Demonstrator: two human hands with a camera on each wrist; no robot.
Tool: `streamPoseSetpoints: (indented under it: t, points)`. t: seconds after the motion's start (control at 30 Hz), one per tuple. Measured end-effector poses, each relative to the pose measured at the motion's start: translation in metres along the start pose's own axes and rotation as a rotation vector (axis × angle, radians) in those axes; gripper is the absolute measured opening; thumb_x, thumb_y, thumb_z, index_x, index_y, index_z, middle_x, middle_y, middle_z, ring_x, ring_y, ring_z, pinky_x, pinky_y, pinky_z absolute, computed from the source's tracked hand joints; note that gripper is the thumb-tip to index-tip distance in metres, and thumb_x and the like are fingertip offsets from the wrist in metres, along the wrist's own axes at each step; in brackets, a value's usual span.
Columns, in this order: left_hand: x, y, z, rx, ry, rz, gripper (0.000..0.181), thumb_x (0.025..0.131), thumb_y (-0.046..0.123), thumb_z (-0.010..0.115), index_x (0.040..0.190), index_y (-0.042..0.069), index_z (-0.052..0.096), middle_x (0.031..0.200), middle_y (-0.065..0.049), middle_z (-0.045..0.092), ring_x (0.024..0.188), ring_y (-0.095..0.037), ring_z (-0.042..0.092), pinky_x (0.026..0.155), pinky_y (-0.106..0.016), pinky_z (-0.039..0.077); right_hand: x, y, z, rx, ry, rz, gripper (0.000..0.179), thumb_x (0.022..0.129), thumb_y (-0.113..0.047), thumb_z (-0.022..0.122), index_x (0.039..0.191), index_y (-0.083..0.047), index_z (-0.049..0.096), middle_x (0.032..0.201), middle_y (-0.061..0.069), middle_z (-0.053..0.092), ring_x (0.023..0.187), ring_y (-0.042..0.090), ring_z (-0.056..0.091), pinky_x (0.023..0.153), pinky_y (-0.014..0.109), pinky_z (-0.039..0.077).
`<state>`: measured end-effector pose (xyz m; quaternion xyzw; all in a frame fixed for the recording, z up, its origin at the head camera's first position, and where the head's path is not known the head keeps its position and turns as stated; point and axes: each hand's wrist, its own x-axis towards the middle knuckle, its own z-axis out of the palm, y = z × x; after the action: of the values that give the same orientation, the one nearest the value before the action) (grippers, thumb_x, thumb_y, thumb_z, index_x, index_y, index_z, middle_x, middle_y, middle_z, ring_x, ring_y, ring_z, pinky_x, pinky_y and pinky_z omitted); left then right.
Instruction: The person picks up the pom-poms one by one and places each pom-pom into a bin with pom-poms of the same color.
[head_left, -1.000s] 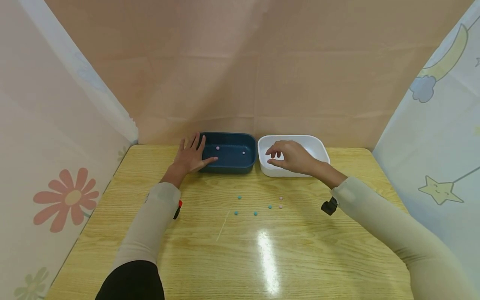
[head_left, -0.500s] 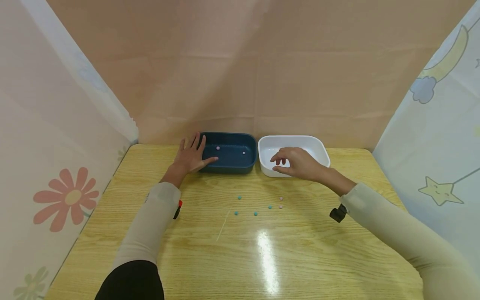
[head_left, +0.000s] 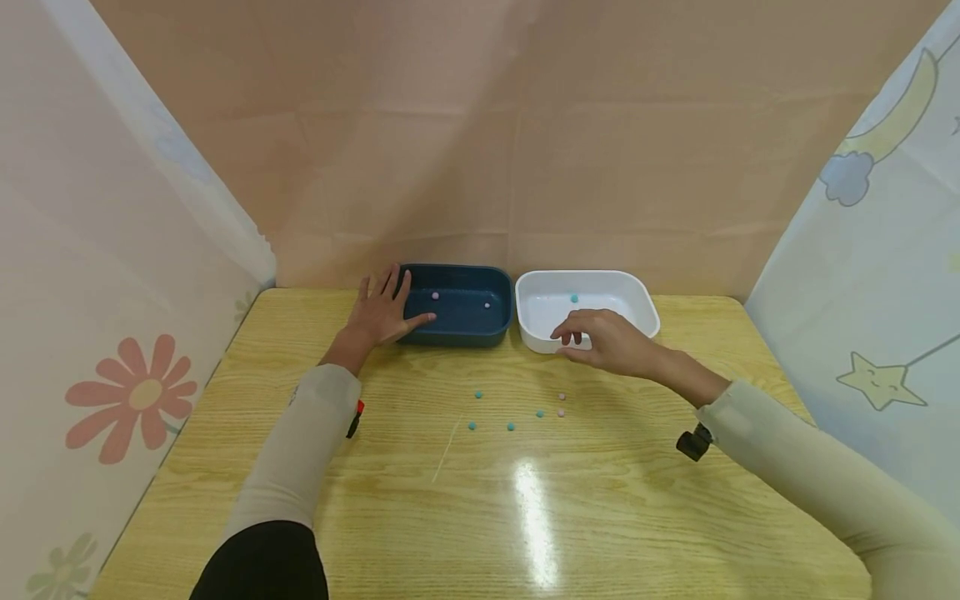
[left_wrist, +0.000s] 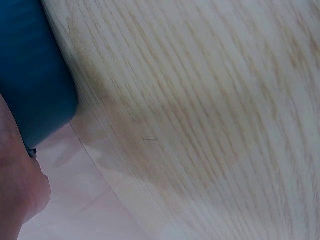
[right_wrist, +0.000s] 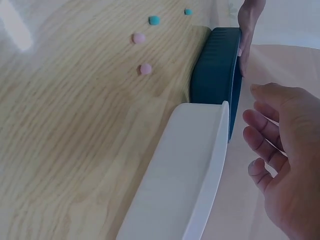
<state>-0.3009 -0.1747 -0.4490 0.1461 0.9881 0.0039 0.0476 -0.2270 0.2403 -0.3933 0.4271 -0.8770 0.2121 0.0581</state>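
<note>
My left hand (head_left: 378,315) rests with spread fingers on the left end of a dark blue rectangular bin (head_left: 457,340). Two small pink balls (head_left: 435,296) lie inside that bin. Over the front of a white bin (head_left: 645,304) hovers my right hand (head_left: 611,342), its fingers loosely bent. The right wrist view shows nothing between those fingers (right_wrist: 262,127). A teal ball (head_left: 574,297) lies in the white bin, behind the hand. In the left wrist view only part of the left hand (left_wrist: 22,185) appears, beside the blue bin's wall (left_wrist: 40,75).
Several teal balls (head_left: 511,427) and two pink balls (head_left: 562,397) lie scattered on the wooden table (head_left: 375,517) in front of the bins. The bins stand side by side against a tan backdrop (head_left: 510,167). Printed sheets (head_left: 870,292) flank the table.
My right hand has drawn back toward me and to the right, over the white bin's front rim. The teal ball inside that bin now shows. The left hand stays put.
</note>
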Motion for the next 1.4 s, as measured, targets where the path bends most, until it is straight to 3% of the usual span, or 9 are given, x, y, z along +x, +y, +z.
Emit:
streamPoseSetpoints:
  t: [0.23, 0.6, 0.73, 1.07, 1.4]
  points:
    - [0.002, -0.001, 0.001, 0.002, -0.01, -0.005, 0.105, 0.102, 0.079, 0.035, 0.171, 0.01, -0.004, 0.177, -0.016, -0.01, 0.165, -0.033, -0.007, 0.129, -0.062, -0.003, -0.014, -0.001, 0.006, 0.031, -0.022, 0.011, 0.018, 0.09, -0.01, 0.085, 0.107, -0.009, 0.081, 0.087, -0.008, 0.07, 0.077, 0.017, 0.066, 0.066, 0.027, 0.051]
    - [0.002, -0.001, 0.001, -0.004, -0.004, -0.004, 0.106, 0.101, 0.08, 0.035, 0.171, 0.01, -0.003, 0.177, -0.016, -0.01, 0.165, -0.034, -0.006, 0.129, -0.062, -0.002, -0.033, 0.005, 0.024, 0.09, -0.064, 0.001, 0.019, 0.09, -0.009, 0.085, 0.107, -0.003, 0.08, 0.095, 0.004, 0.077, 0.078, 0.016, 0.066, 0.065, 0.039, 0.057]
    - [0.003, -0.002, 0.001, -0.001, -0.007, -0.003, 0.108, 0.1, 0.083, 0.032, 0.171, 0.011, -0.004, 0.177, -0.016, -0.011, 0.165, -0.033, -0.007, 0.129, -0.062, -0.003, -0.037, 0.006, 0.03, 0.116, -0.078, 0.021, 0.018, 0.089, -0.009, 0.086, 0.106, -0.005, 0.081, 0.092, 0.0, 0.075, 0.078, 0.016, 0.066, 0.066, 0.041, 0.058]
    - [0.002, -0.001, 0.001, -0.011, 0.0, -0.003, 0.107, 0.1, 0.082, 0.034, 0.171, 0.011, -0.005, 0.177, -0.017, -0.01, 0.165, -0.034, -0.006, 0.129, -0.062, -0.004, -0.044, 0.011, 0.044, 0.167, -0.065, 0.033, 0.02, 0.088, -0.008, 0.087, 0.106, -0.003, 0.081, 0.091, 0.001, 0.074, 0.078, 0.011, 0.066, 0.068, 0.036, 0.058]
    - [0.001, -0.001, 0.001, -0.019, 0.0, 0.001, 0.106, 0.101, 0.08, 0.035, 0.171, 0.01, -0.004, 0.177, -0.017, -0.01, 0.165, -0.034, -0.006, 0.129, -0.062, -0.003, -0.053, 0.017, 0.059, 0.175, -0.036, 0.056, 0.015, 0.088, -0.012, 0.088, 0.102, -0.009, 0.083, 0.086, -0.007, 0.069, 0.074, 0.012, 0.063, 0.065, 0.028, 0.053]
